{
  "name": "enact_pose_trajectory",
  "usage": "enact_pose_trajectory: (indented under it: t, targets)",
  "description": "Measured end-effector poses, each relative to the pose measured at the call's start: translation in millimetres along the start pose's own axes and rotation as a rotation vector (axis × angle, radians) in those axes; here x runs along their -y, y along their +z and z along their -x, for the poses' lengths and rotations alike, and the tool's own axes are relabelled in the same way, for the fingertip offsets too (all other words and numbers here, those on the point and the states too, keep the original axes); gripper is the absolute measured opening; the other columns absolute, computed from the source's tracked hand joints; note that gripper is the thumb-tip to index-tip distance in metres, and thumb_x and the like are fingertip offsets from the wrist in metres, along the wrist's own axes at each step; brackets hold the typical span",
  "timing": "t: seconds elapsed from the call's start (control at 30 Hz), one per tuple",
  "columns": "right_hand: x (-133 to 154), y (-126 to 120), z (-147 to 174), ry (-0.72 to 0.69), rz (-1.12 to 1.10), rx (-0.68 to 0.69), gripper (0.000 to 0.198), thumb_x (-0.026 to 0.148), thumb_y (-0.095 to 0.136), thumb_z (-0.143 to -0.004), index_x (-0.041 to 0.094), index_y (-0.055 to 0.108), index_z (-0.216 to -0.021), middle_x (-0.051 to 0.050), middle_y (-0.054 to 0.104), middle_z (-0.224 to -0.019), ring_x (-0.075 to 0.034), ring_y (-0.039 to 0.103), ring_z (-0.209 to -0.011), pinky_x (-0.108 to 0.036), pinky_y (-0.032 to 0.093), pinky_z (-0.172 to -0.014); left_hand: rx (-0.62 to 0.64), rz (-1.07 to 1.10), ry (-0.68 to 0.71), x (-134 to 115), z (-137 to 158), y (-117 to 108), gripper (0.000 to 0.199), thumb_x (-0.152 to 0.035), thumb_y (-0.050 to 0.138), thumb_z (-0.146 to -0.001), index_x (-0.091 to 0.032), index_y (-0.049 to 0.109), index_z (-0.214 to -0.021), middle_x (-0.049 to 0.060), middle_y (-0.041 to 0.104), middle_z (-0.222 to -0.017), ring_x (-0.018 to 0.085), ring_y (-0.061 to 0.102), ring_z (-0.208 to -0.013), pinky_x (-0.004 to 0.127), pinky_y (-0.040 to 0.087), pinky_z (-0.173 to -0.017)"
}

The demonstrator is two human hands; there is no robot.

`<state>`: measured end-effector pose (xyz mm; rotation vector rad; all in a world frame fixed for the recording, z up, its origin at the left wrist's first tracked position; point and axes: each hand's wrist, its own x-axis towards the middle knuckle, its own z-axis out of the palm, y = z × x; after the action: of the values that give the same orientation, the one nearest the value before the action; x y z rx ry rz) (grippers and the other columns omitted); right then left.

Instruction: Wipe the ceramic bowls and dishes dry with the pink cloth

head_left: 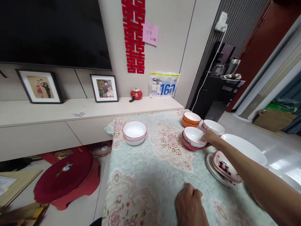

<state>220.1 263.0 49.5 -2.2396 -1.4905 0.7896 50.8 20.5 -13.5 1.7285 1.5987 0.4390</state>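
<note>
My right hand (209, 138) reaches across to the right side of the table and grips the rim of a white bowl with a red edge (194, 135), which sits at the top of a stack over a red bowl (188, 145). My left hand (190, 201) rests on the tablecloth near the front, its fingers curled into a loose fist with nothing seen in it. Further left stands a pair of stacked white bowls with red rims (134, 133). Orange bowls (191, 119) and another white bowl (213, 126) stand just behind the gripped one.
A stack of plates with a panda-patterned square dish (225, 164) lies under my right forearm, beside a large white oval plate (244, 147). A floral tablecloth (160, 175) covers the table. Behind is a white cabinet (94, 114); a red stool (66, 175) stands at left.
</note>
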Motion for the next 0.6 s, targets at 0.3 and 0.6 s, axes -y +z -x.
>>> enact_pose_trajectory:
  t: [0.3, 0.6]
  targets:
    - [97.2, 65.1, 9.4, -0.028, -0.055, 0.255, 0.035, 0.035, 0.061, -0.096, 0.017, 0.058, -0.126, -0.01, 0.061, -0.125, -0.022, 0.064, -0.105, -0.043, 0.056, -0.087, -0.026, -0.001, 0.01, 11.4, -7.3, 21.4, 0.044, -0.009, 0.055, -0.077, -0.03, 0.074, -0.11, 0.006, 0.066, -0.111, 0.027, 0.059, -0.099, 0.039, 0.044, -0.086]
    - [138.4, 110.6, -3.5, -0.128, -0.072, 0.276, 0.036, 0.035, 0.061, -0.095, 0.017, 0.058, -0.126, -0.01, 0.061, -0.126, -0.023, 0.063, -0.106, -0.044, 0.055, -0.088, -0.014, -0.019, 0.041, 24.0, -27.3, 40.2, 0.029, -0.016, 0.058, -0.079, -0.031, 0.077, -0.094, 0.007, 0.068, -0.097, 0.026, 0.059, -0.086, 0.036, 0.045, -0.069]
